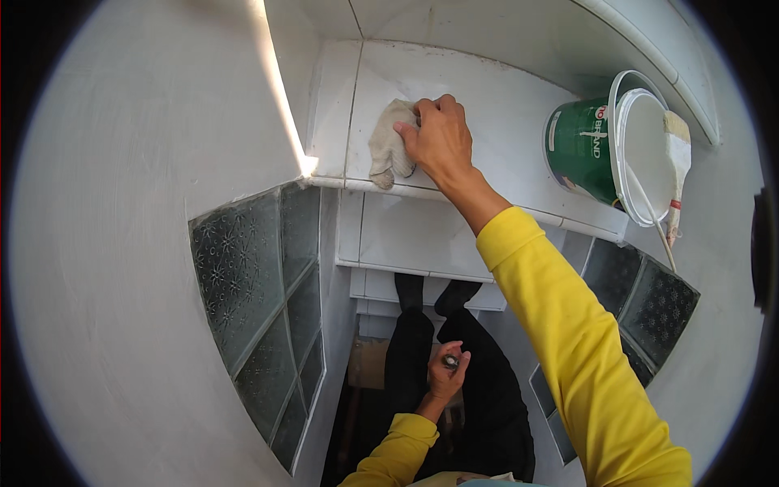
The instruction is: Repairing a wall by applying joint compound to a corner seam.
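Note:
My right hand (442, 140), fingers curled, presses a crumpled beige cloth (389, 146) onto a white tiled step (495, 114). The thumb lies on the cloth's right side, and part of the cloth hangs toward the step's rounded front edge. Lower down, in front of my legs, my left hand (445, 372) is closed around a small dark object with a shiny round end (450, 360). Most of that object is hidden in the fingers, so its kind cannot be made out.
A green and white paint bucket (584, 150) stands on the step's right side. A paintbrush (677, 166) with a pale head rests against its rim. Lower steps (414, 231) descend toward my feet. Patterned glass blocks (239, 276) are set in the grey wall (122, 243) left, and more at right.

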`<control>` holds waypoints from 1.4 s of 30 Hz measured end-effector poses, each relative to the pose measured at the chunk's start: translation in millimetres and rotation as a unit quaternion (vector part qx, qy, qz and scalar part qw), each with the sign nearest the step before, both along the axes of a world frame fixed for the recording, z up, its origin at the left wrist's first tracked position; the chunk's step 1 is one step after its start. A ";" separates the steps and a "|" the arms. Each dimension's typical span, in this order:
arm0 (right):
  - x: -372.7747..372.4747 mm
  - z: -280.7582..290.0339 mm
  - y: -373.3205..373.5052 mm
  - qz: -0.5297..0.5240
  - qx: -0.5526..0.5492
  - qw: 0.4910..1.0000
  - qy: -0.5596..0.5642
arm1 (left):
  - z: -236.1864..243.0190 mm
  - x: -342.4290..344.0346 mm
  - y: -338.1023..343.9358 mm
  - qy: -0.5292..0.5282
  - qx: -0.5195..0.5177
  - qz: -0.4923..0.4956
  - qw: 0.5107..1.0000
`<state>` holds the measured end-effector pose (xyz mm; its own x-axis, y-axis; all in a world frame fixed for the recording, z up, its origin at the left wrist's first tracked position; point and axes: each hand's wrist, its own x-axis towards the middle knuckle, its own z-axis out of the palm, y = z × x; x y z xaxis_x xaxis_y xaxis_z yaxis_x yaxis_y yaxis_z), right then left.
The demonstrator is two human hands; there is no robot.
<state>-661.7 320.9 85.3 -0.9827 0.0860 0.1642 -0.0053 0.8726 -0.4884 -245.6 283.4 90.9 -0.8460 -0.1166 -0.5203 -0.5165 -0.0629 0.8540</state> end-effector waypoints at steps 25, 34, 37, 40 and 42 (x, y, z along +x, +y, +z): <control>-69.5 -40.0 -63.6 0.126 -0.123 0.975 0.138 | -30.8 -6.5 -11.7 -0.063 -0.012 -0.015 0.998; -121.7 -46.0 -81.5 0.163 0.019 0.985 0.058 | -36.8 -3.1 -13.0 -0.077 -0.004 -0.002 0.997; -125.4 -45.6 -83.1 0.165 0.054 0.984 0.045 | -38.2 -2.0 -14.7 -0.062 -0.021 -0.013 0.998; -132.0 -42.6 -85.4 0.167 0.057 0.984 0.007 | -38.5 -0.9 -14.2 -0.062 -0.014 -0.009 0.998; -135.4 -42.4 -84.3 0.166 0.047 0.985 -0.004 | -38.5 -0.4 -13.6 -0.080 -0.002 -0.003 0.997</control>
<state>-797.1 236.6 42.8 -0.9553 -0.2564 0.1474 -0.2948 0.8651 -0.4059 -245.9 269.8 52.5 -0.7525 -0.1132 -0.6488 -0.6472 -0.0560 0.7603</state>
